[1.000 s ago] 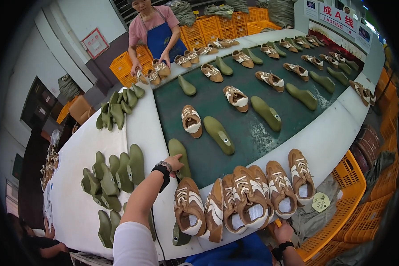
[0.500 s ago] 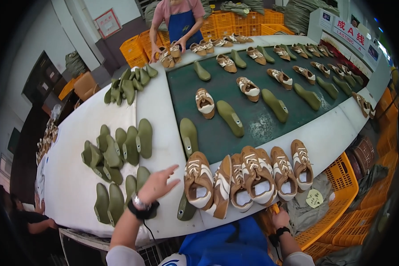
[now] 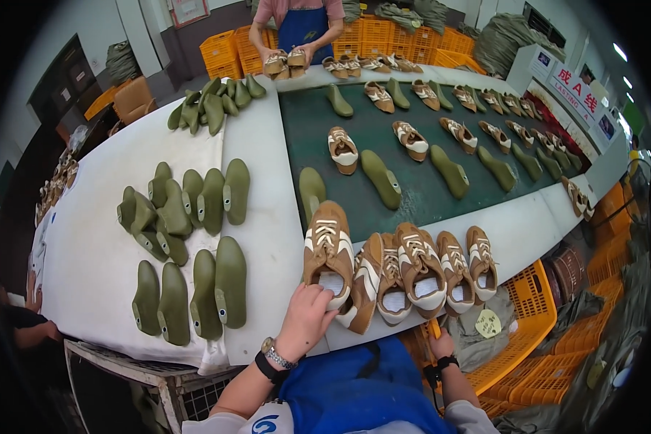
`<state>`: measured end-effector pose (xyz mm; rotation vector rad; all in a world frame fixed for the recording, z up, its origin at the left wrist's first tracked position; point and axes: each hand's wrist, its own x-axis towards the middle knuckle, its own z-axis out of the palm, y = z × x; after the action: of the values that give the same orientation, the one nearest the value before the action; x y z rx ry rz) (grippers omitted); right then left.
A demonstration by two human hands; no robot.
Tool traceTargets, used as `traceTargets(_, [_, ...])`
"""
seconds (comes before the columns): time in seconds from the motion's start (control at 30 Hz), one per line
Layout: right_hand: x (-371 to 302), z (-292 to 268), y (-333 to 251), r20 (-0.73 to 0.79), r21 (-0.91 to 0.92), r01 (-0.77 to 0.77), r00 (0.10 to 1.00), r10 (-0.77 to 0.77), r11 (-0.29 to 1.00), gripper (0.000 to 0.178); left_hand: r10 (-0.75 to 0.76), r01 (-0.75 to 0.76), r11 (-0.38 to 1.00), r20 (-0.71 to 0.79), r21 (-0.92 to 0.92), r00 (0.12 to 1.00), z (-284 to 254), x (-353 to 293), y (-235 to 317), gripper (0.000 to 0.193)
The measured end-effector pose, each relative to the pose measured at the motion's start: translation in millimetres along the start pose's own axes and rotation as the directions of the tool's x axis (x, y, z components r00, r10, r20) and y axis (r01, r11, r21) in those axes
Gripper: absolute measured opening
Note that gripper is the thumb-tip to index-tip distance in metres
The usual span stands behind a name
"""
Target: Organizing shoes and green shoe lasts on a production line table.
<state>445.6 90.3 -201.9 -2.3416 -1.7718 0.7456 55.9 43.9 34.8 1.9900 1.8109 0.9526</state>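
My left hand (image 3: 309, 320) is closed on the heel of a brown and white sneaker (image 3: 330, 242), its fingers at the collar opening. This sneaker is the leftmost of several laced sneakers (image 3: 419, 264) crowded together on the table's near edge, toes pointing away. Below the edge, at my right, my right hand (image 3: 443, 347) is closed round an orange edge that looks like the rim of a plastic crate (image 3: 524, 354). Green shoe lasts (image 3: 230, 282) lie in groups on the white table to the left of my left hand.
A green conveyor belt (image 3: 419, 195) carries alternating sneakers and lasts beyond the white table (image 3: 267, 217). Across it, a person in a blue apron (image 3: 300, 32) holds sneakers with soles raised. Another person's arm (image 3: 36, 334) shows at far left. Orange crates (image 3: 347, 40) stack behind.
My left hand has moved right from above the lasts and taken hold of the leftmost sneaker's heel. My right hand stays on the orange edge. The person opposite has lifted a pair of sneakers.
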Motion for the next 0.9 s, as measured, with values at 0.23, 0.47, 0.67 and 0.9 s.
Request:
traceTargets(0.23, [-67,-80,-73,0.024,-0.214,0.455,0.887,-0.461,0.864,0.048,0.129,-0.101,0.976,-0.14,0.194,0.982,-26,-24,8,0.035])
traceTargets(0.47, [-138,-167,-290,-0.166,0.38,0.879,0.371,-0.914,0.288,0.033,0.147,-0.116,0.971,-0.14,0.209,0.979,-36,-48,21,0.034])
traceTargets(0.67, [-139,-119,-356,-0.235,0.089,0.987,0.154,-0.96,0.137,0.035,0.117,-0.118,0.993,-0.146,0.002,0.982,-52,-76,32,0.037])
traceTargets(0.9, [-167,-94,-360,-0.25,0.184,0.982,0.008,-0.968,-0.04,0.026,-0.105,0.157,0.983,-0.417,0.093,0.903,-80,-82,11,0.042])
